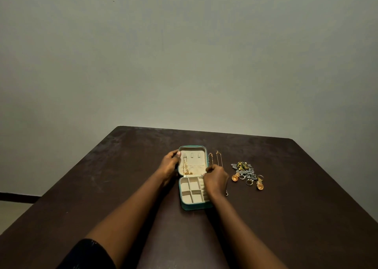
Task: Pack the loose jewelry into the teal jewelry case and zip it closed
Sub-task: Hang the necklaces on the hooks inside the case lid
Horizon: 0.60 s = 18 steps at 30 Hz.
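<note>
Teal jewelry case open flat on a dark desk, roughly midway between the left and right edges, lid toward the far edge and compartment tray toward the near one. Left hand gripping the lid's left rim, thumb hooked over it. Right hand at the case's right side by the hinge, fingers curled; impossible to tell whether pinching a fine chain or nothing. Packed so far, by the look of it: one gold chain hung from a lid hook, tray compartments bare. Left to do: two thin necklaces just beside the lid toward the right edge, then a cluster farther right — silver brooch-like piece, rings, orange earrings — and the zip. Early in the job, seemingly.
</note>
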{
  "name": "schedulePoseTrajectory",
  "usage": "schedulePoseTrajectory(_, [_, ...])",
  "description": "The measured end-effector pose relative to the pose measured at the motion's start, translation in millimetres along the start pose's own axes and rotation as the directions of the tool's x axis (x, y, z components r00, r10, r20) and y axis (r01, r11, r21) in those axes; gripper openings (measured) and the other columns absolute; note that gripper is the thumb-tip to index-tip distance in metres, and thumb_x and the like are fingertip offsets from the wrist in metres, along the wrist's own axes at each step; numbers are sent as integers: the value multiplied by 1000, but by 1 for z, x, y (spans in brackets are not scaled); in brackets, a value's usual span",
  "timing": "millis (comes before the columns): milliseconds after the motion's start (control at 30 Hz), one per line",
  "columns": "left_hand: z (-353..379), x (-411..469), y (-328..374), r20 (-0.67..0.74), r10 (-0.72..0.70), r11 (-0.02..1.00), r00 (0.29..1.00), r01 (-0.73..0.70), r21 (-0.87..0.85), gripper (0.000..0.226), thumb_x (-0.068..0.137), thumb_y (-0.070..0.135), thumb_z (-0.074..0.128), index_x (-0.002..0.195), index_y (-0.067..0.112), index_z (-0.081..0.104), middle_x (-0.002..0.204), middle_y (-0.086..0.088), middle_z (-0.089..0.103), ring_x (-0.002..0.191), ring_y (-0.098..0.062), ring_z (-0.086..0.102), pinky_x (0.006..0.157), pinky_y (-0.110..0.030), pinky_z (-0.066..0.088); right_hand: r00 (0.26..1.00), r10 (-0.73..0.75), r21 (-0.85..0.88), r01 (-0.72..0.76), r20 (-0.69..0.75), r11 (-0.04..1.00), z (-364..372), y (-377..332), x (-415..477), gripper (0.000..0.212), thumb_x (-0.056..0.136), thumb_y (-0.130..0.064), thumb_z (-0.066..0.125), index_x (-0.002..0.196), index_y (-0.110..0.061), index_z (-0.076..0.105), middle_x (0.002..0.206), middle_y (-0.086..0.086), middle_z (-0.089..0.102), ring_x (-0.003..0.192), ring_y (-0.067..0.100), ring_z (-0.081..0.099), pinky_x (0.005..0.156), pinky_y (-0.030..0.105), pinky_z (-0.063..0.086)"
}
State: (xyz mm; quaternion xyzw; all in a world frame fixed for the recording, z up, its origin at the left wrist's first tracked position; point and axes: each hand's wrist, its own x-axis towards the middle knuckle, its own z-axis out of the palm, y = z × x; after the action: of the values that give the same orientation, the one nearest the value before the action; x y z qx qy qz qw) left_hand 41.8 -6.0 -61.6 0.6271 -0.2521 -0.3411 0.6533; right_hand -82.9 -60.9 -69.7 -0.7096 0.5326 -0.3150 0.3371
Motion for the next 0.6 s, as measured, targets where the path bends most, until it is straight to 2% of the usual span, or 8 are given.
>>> schedulePoseTrajectory(67, [2, 3, 0, -35, -32, 997, 999, 34, 67, 34, 100, 10, 40, 130, -3, 45, 124, -19, 58, 97, -28, 63, 67, -27, 56, 1000, 0, -9, 0, 12, 1000, -2, 1, 1, 30, 85, 5, 46, 97, -8, 70, 105, 13, 69, 95, 27, 63, 72, 31, 50])
schedulePoseTrajectory(133, [0, 13, -3, -78, -30, 978, 996, 46, 206, 36, 98, 9, 45, 131, -3, 48, 128, -20, 58, 106, -30, 61, 86, -37, 53, 999, 8, -20, -8, 34, 1000, -3, 2, 4, 30, 85, 5, 46, 95, -8, 71, 103, 13, 69, 95, 28, 64, 71, 30, 50])
schedulePoseTrajectory(167, [0, 16, -4, -97, -26, 960, 995, 52, 276, 36, 97, 10, 47, 131, -1, 49, 127, -19, 59, 108, -30, 62, 91, -38, 51, 999, 11, -22, -10, 53, 1000, -4, 2, 6, 30, 85, 4, 46, 95, -7, 72, 103, 13, 70, 96, 28, 64, 69, 27, 47])
schedulePoseTrajectory(267, [-1, 24, -6, -144, -34, 910, 989, 90, 405, 37, 94, 17, 53, 129, 4, 54, 125, -15, 62, 109, -28, 62, 94, -41, 51, 996, 5, -20, -4, 94, 1000, -9, 3, 14, 27, 83, 1, 50, 92, -6, 74, 98, 13, 71, 96, 27, 64, 70, 26, 46])
schedulePoseTrajectory(333, [1, 27, -4, -190, -15, 865, 982, 108, 490, 43, 93, 24, 55, 132, 6, 52, 131, -15, 58, 116, -28, 57, 99, -41, 47, 996, 10, 1, -10, 91, 1000, -13, 5, 22, 24, 81, -1, 54, 88, -8, 75, 94, 12, 73, 93, 27, 65, 71, 27, 48])
schedulePoseTrajectory(433, [8, 31, 3, -222, 154, 748, 963, 33, 663, 50, 92, 31, 55, 137, 13, 45, 142, -12, 44, 131, -29, 41, 108, -43, 37, 999, 31, 48, -32, 41, 998, -25, 7, 41, 20, 82, -2, 57, 87, -7, 75, 92, 12, 73, 89, 27, 66, 66, 22, 42])
schedulePoseTrajectory(533, [22, 30, 17, -120, 318, 560, 941, -84, 824, 42, 92, 34, 52, 133, 26, 48, 145, -1, 37, 135, -26, 31, 106, -45, 27, 999, 44, 73, -44, 1, 996, -39, 10, 65, 16, 83, 1, 60, 87, -4, 74, 93, 15, 73, 89, 28, 66, 66, 22, 38])
schedulePoseTrajectory(600, [36, 33, 25, -20, 348, 447, 937, -147, 883, 36, 93, 34, 50, 128, 30, 53, 144, 3, 39, 134, -25, 28, 101, -44, 24, 999, 49, 59, -48, -18, 997, -44, 12, 80, 16, 84, 3, 59, 88, -3, 74, 95, 15, 72, 91, 28, 65, 69, 25, 42])
